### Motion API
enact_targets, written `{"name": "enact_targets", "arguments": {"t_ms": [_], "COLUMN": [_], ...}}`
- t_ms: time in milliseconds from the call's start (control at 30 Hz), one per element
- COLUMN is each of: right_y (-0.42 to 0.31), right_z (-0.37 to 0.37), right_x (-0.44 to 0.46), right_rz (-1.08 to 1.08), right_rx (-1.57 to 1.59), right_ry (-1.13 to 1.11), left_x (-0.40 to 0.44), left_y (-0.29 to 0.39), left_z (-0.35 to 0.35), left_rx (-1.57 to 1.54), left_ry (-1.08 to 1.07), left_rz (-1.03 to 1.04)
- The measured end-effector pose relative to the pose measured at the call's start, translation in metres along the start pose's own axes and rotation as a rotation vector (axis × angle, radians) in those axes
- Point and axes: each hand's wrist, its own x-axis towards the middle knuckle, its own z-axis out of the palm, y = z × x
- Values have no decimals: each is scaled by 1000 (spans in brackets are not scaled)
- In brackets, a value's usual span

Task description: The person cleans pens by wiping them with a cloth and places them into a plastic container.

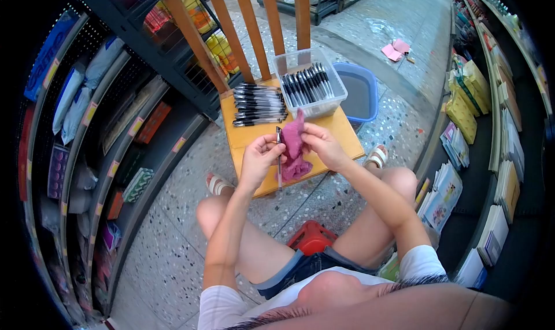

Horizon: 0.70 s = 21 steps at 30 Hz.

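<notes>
My left hand (262, 155) is closed around a pen (280, 171) with a clear barrel and a dark end, held upright above the wooden chair seat (257, 185). A crumpled pink cloth (294, 142) hangs beside the pen, pinched at its right side by my right hand (321, 146). Part of the cloth seems to touch the pen, though the fingers hide the exact contact. Just beyond my left hand, a pile of black-capped pens (258, 104) lies on the seat. Past my right hand stands a clear plastic box (328, 107) with several more pens (306, 85) in it.
A blue bin (359, 93) stands on the floor right of the chair. Stocked shelves curve along the left (124, 139) and right (485, 174). Chair slats (231, 32) rise behind the pens. A red stool (312, 237) shows between the legs. Pink paper (396, 49) lies on the floor.
</notes>
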Motion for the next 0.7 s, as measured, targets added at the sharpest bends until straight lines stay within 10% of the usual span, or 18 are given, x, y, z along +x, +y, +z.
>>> {"name": "enact_targets", "arguments": {"t_ms": [233,700], "right_y": [5,17], "right_z": [9,2], "right_x": [0,20], "right_rz": [-260,-263], "right_rx": [-442,-79], "right_ry": [94,246], "left_x": [4,4], "left_y": [-13,-17], "left_z": [16,24], "left_rx": [132,146], "left_ry": [-89,-19], "left_rz": [158,107]}}
